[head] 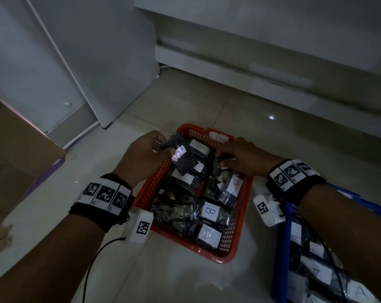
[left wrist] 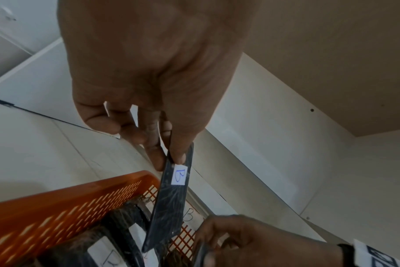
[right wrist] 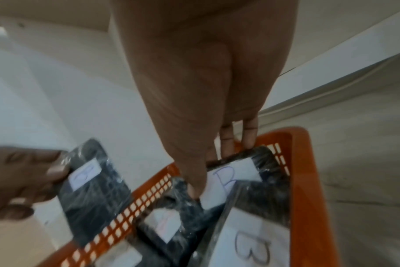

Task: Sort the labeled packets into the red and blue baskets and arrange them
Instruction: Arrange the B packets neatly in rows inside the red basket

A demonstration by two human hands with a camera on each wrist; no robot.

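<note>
Packets wrapped in dark plastic fill the red basket (head: 233, 248) on the pale tiled floor (head: 174, 278), each with a white slip hand-marked "B" in blue or dark ink; a further "B" slip is stuck on the basket's far wall (head: 218, 136). The left hand (head: 141, 156) holds one packet (head: 180, 158) tilted above the basket's far left corner, pinching its upper edge between thumb and fingers, the thumb close to its "B" slip. The left wrist view shows this packet edge-on and thin (left wrist: 169, 202), its slip (left wrist: 179, 174) read sideways, with the thumb on the labelled face and the fingers (left wrist: 153, 144) behind it. The right hand (head: 239, 158) reaches into the basket's far right part; in the head view its fingertips are lost among the packets, but the right wrist view shows the thumb pressed on the white slip of a packet (right wrist: 240, 173) standing against the far wall, with fingers behind its top edge, so it is pinched too. That view also catches a large "B" slip (right wrist: 254, 249) in the foreground. The blue basket (head: 281, 248) sits at lower right, under the right forearm, holding packets whose slips appear marked "A", though faintly. Both wrists wear black bands with square black-and-white markers (head: 104, 194).
</note>
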